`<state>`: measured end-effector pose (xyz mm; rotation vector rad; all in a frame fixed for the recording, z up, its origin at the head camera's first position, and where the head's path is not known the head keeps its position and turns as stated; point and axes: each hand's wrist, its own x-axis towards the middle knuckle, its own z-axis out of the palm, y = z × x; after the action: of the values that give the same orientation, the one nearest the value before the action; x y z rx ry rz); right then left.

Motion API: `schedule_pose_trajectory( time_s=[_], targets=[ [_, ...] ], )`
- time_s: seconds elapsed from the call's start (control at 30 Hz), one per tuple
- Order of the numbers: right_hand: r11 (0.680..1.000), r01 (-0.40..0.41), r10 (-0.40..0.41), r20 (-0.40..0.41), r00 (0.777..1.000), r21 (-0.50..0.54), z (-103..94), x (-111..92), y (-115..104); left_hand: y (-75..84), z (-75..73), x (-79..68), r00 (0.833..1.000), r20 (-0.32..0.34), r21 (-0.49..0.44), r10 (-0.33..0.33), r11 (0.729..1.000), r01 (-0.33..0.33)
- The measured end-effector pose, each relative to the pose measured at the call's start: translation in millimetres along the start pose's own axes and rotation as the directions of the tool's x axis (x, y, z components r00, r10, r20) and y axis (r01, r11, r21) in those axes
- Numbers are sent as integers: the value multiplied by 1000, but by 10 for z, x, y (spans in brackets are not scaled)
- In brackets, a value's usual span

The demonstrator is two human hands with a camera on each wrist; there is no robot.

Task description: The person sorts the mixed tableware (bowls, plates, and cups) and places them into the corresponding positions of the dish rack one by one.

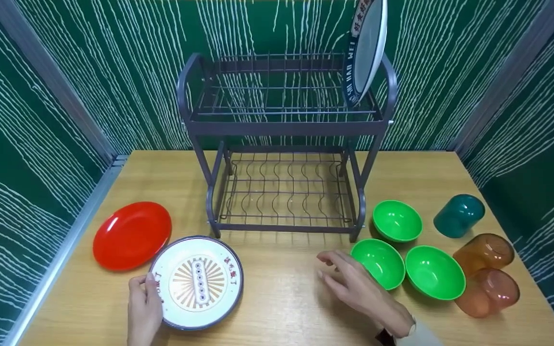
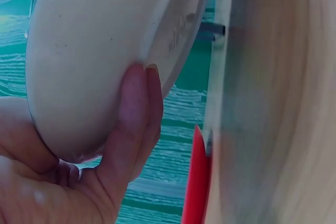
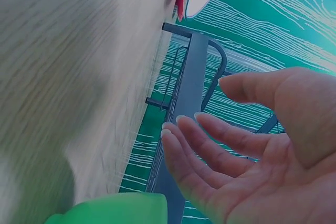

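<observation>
A white plate [image 1: 176,269] with a blue rim and a printed sunburst is gripped at its left edge by my left hand [image 1: 145,307]. The left wrist view shows the plate's pale underside [image 2: 89,51], fingers beneath it and thumb on the other side; it is tilted and off the tabletop. My right hand [image 1: 354,283] hovers over the table beside the green bowls, its fingers loosely bent and holding nothing. In the right wrist view that hand [image 3: 252,150] has thumb and fingers apart. A red plate [image 1: 132,235] lies just left of the white one.
A two-tier dark dish rack [image 1: 286,128] stands at the back, with a patterned plate [image 1: 371,53] upright at its top right. Three green bowls [image 1: 435,272] sit on the right. Beyond them are a teal cup [image 1: 459,215], an orange cup [image 1: 486,251] and a pinkish cup [image 1: 491,293].
</observation>
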<state>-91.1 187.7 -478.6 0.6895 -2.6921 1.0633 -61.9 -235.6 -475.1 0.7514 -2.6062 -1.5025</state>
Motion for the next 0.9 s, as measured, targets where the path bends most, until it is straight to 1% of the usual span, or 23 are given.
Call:
schedule_pose_trajectory(
  time_s=[0.13, 0.27, 0.4, 0.5, 0.6, 0.63, 0.73, 0.83, 0.9],
  targets=[
    [999, -24, 22, 24, 999, 48, 5, 1, -5, 79, 51, -51, 999, 33, -25, 10, 1000, -9],
    [995, -57, 53, 52, 997, 79, 3, 3, -17, 181, 131, -105, 997, 62, -47, 34, 998, -31],
    [992, -66, 59, 68, 996, 106, 6, 13, -24, 291, 211, -149, 992, 87, -69, 95, 994, -89],
    [990, -73, 65, 69, 995, 120, 17, 14, -31, 359, 263, -176, 987, 93, -79, 131, 989, -124],
    [989, -87, 78, 71, 994, 121, 24, 16, -44, 411, 314, -203, 984, 101, -80, 146, 987, -138],
    [988, -93, 85, 73, 994, 124, 25, 15, -50, 419, 334, -210, 982, 96, -90, 165, 984, -156],
    [983, -122, 111, 88, 990, 137, 31, 12, -71, 451, 394, -243, 975, 89, -106, 203, 975, -193],
    [973, -170, 155, 107, 982, 154, 43, 12, -98, 476, 455, -271, 969, 80, -130, 233, 966, -222],
    [968, -198, 181, 121, 976, 151, 50, 13, -117, 500, 493, -296, 970, 85, -140, 228, 967, -215]
  ],
)
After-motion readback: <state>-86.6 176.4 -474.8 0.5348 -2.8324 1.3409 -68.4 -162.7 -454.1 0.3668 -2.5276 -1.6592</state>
